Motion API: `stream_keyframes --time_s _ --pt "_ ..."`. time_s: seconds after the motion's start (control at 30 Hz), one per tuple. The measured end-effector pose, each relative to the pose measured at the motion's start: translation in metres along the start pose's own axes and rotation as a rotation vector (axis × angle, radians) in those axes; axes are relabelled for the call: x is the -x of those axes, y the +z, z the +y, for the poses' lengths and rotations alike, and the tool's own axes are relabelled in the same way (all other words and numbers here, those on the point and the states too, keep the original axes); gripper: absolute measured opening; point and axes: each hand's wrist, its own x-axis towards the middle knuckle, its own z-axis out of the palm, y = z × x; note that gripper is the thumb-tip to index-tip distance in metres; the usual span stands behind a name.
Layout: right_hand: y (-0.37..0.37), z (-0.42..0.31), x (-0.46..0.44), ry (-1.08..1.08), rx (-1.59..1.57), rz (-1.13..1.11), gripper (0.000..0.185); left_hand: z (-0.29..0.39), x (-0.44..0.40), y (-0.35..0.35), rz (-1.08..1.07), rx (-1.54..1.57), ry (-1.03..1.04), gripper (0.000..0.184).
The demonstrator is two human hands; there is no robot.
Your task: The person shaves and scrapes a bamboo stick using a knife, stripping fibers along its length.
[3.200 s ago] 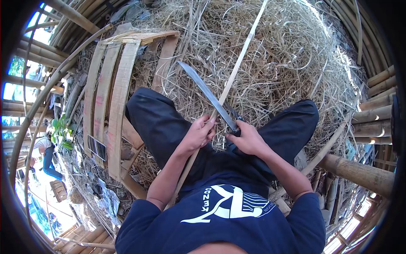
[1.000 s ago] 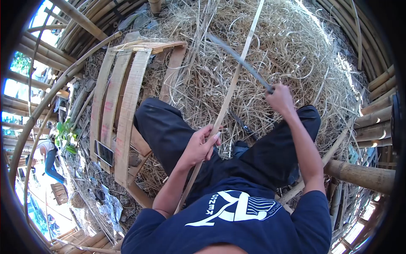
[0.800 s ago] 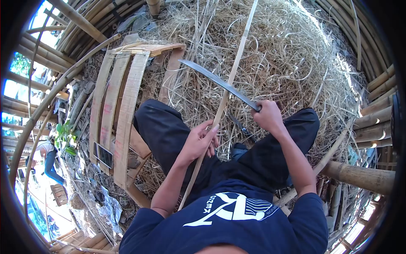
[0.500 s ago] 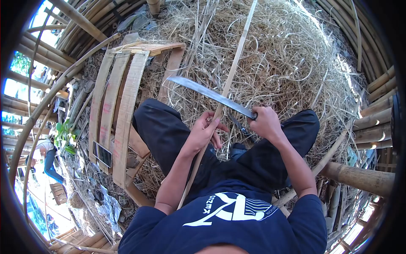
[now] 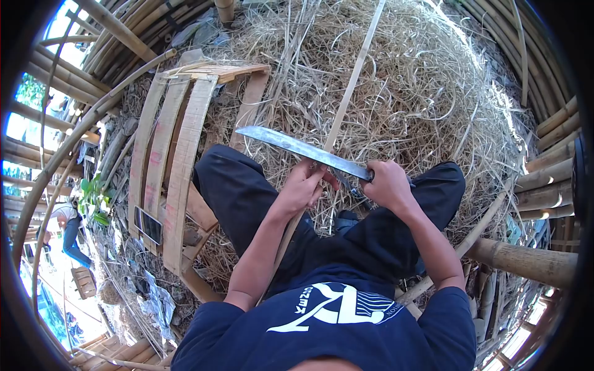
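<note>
A long pale bamboo strip [image 5: 353, 80] runs from the top of the view down past my left forearm. My left hand [image 5: 303, 187] is wrapped round it just below the blade. In my right hand [image 5: 385, 183] is the handle of a long machete [image 5: 291, 143], whose blade points to the left and lies across the strip, close above my left fingers. The handle is mostly hidden by my right fingers. A dark object, partly hidden, lies on the shavings between my legs.
A slatted wooden crate [image 5: 185, 167] with a phone [image 5: 148, 226] on it stands left of my legs. Bamboo shavings [image 5: 408, 93] cover the ground ahead. A thick bamboo pole [image 5: 526, 261] juts in at right. Another person [image 5: 69, 226] is at far left.
The machete has come down along the strip from higher up, nearer my left hand, and its blade now lies flatter. My right hand has moved down and left, still holding it.
</note>
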Motion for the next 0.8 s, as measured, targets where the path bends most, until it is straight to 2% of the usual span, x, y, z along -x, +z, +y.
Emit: stream_keyframes --time_s 0.13,0.2,0.27,0.33,0.4,0.47,0.6,0.67,0.7,0.73,0.77,0.8 --pt "0.005 0.004 -0.002 -0.020 0.044 0.016 0.022 -0.011 0.001 0.007 0.088 -0.102 -0.003 0.029" --pt "0.004 0.005 -0.005 -0.034 0.075 -0.031 0.021 -0.016 0.004 0.013 0.103 -0.125 0.070 0.028" --pt "0.005 0.012 -0.016 -0.039 0.075 -0.030 0.020 -0.021 0.007 0.012 0.099 -0.265 -0.018 0.027" --pt "0.008 0.020 -0.029 -0.046 0.082 -0.030 0.020 -0.020 0.009 0.014 0.096 -0.195 0.035 0.029" --pt "0.013 0.024 -0.038 -0.010 0.050 0.112 0.018 -0.017 0.015 0.011 0.131 -0.092 0.040 0.029" --pt "0.005 0.024 -0.043 0.027 0.018 0.115 0.017 -0.007 0.025 0.011 0.093 -0.101 0.022 0.031" --pt "0.011 0.007 -0.032 0.076 -0.067 0.000 0.019 -0.004 0.029 0.009 0.142 -0.107 -0.001 0.032" --pt "0.022 0.009 -0.026 -0.096 0.079 -0.081 0.017 -0.012 0.024 0.007 0.169 -0.138 0.016 0.030" --pt "0.014 0.004 -0.028 -0.062 0.105 -0.130 0.017 -0.017 0.022 0.005 0.166 -0.235 0.039 0.030" --pt "0.013 0.007 -0.033 -0.057 0.102 -0.131 0.017 -0.021 0.022 0.004 0.163 -0.331 0.059 0.029" --pt "0.013 0.012 -0.039 -0.033 0.091 -0.082 0.019 -0.026 0.025 0.007 0.191 -0.261 0.145 0.029" --pt "0.011 0.019 -0.046 -0.012 0.084 -0.029 0.020 -0.028 0.027 0.007 0.188 -0.260 0.142 0.029"
